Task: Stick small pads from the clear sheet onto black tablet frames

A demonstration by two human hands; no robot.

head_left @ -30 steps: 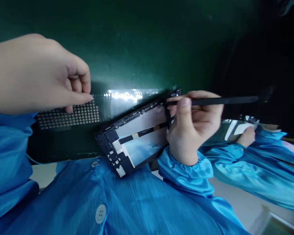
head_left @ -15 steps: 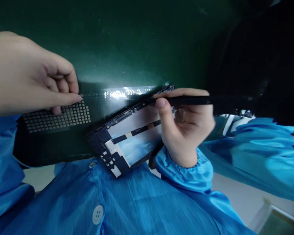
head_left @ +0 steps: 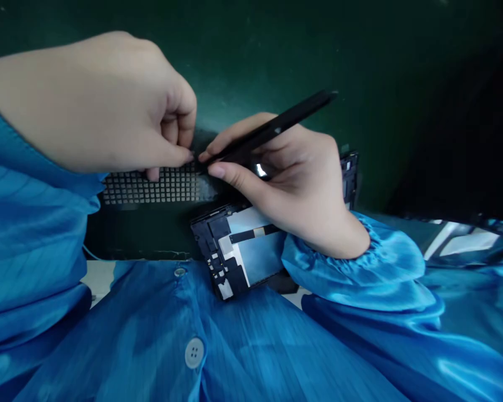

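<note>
My left hand (head_left: 126,106) is closed in a pinch on the upper right edge of a sheet of small square pads (head_left: 163,187), laid out in rows on a clear backing. Black tweezers (head_left: 276,125) slant through my right hand (head_left: 302,167), gripped between thumb and forefinger. Their tip points at the sheet's right edge, close to my left thumb; whether it touches a pad I cannot make out. Below my right hand lies an opened phone body (head_left: 260,257), black-framed with a pale blue inside and a dark flex strip. The hand and wrist hide part of it.
A dark green mat (head_left: 251,56) covers the work surface. At the right is a large black area (head_left: 456,139) whose form is too dark to tell. The phone's lower edge reaches the front of my blue smock (head_left: 151,335).
My right hand has moved left with the tweezers, from over the phone to the pad sheet, and the tweezers now tilt upward. The whole view has shifted, with sheet and phone further right.
</note>
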